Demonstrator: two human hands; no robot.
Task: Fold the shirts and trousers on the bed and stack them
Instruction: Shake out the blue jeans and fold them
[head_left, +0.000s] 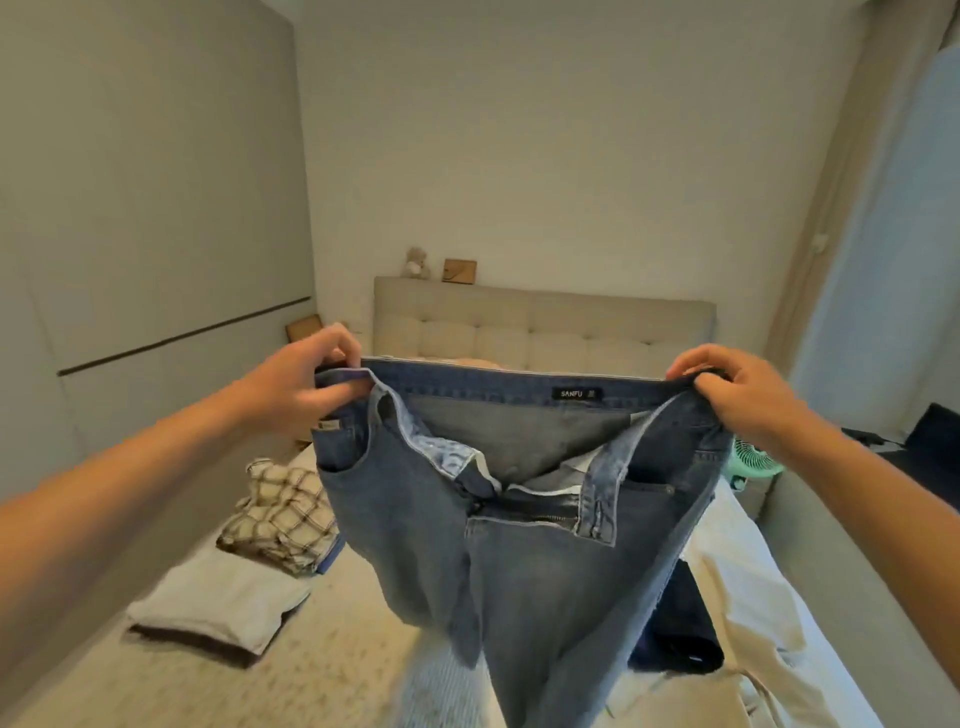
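Observation:
A pair of blue jeans (524, 561) hangs in the air over the bed (332, 660), waistband up, fly unzipped, legs dropping out of the bottom of the view. My left hand (306, 384) pinches the waistband's left end and my right hand (737, 395) grips its right end, stretching it wide. On the bed's left side lie a folded checked shirt (283, 512) and, nearer me, a folded pale grey garment on a dark one (218, 608). To the right, partly behind the jeans, lie a dark navy garment (680, 623) and cream trousers (748, 613).
A padded beige headboard (540, 332) stands at the far end, with a small soft toy (417, 262) and a wooden box (460, 270) on its ledge. A grey wardrobe wall runs along the left. A green fan (753, 457) sits beyond the bed's right edge.

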